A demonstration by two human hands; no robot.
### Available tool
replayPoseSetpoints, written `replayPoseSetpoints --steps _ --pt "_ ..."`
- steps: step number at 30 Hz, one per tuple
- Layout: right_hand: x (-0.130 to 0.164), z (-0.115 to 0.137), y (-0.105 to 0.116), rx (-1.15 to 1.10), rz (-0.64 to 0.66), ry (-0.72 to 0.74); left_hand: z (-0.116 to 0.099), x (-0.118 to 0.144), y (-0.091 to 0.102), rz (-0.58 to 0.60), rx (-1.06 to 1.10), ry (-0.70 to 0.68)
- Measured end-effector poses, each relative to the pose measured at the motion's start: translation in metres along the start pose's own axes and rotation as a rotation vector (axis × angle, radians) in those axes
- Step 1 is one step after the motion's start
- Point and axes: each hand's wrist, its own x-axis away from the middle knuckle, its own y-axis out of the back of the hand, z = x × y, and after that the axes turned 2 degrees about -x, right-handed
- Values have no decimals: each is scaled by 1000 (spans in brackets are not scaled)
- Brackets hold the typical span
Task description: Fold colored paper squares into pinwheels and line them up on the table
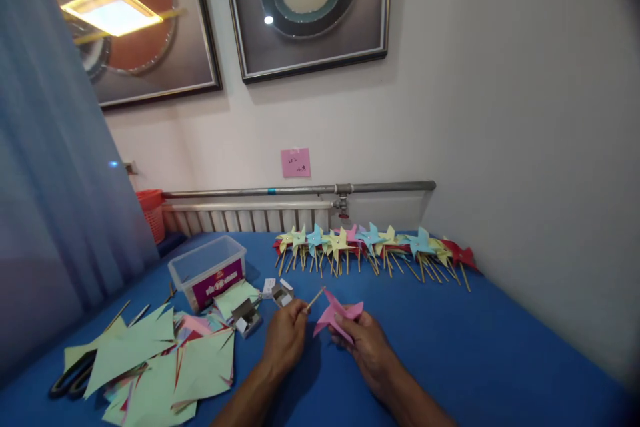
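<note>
Between the thumb and fingers of my left hand (287, 333) is a thin wooden stick (316, 297), its free end pointing up and to the right. My right hand (367, 347) grips a pink paper pinwheel (331, 317) by one side, thumb on top. The stick's tip is close to the pinwheel's upper point; whether they touch I cannot tell. Just beyond my left hand lie a small open box (283, 293) and another small open box (247, 317) with white pieces inside.
Finished pinwheels on sticks (370, 247) line the back of the blue table (465, 360). On the left are cut paper sheets (205, 367), black-handled scissors (75, 373) and a clear plastic tub (210, 270). Behind stand a radiator (250, 219) and a red basket (153, 213).
</note>
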Motion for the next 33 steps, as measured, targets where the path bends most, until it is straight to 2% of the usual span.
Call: replayPoseSetpoints --steps 6,11,21,29,33 --pt "-1 6 1 -78 -34 -33 5 -4 -13 232 333 115" --pt "-1 9 2 -132 -62 -14 7 -3 -16 344 435 116" --pt "-9 0 9 -140 -31 10 6 -1 -19 291 431 114" --pt "-7 2 5 -116 -7 25 6 1 -17 228 307 63" --pt "-5 4 3 -111 6 34 5 1 -15 235 282 74"
